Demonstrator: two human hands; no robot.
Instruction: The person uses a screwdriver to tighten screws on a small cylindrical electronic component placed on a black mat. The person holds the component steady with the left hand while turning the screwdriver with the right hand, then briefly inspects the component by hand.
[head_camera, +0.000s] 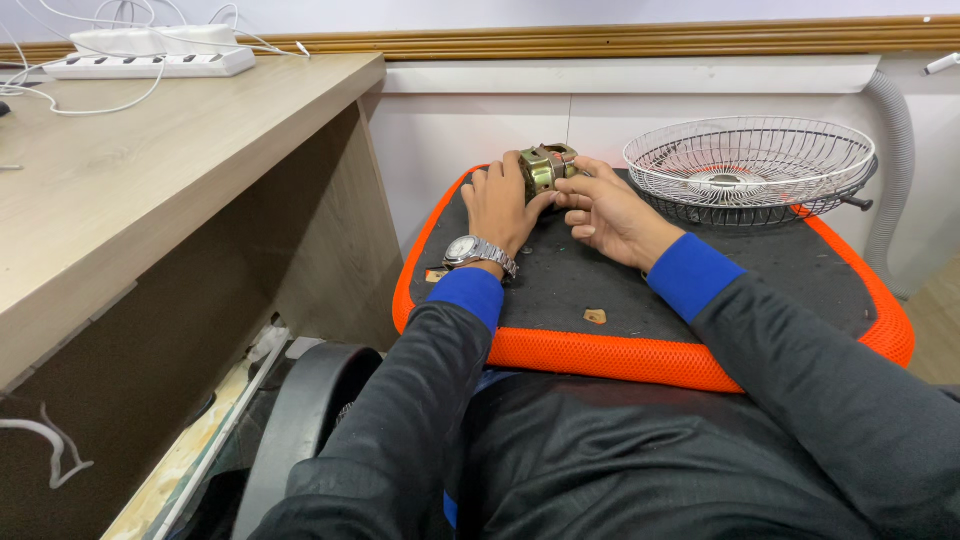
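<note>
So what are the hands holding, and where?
Both hands grip a small brass-coloured metal motor block: left hand on its left side, right hand on its right, over the black, orange-edged cushion.

Motor housing (545, 168): brass-toned metal, dull sheen. Seat pad (720, 285): matt black fabric, edged in coarse orange mesh. Fan guard (750, 160): glossy white-coated wire. Desk (120, 190): matt wood-grain laminate (pale). Wristwatch (470, 250): polished steel.
</note>
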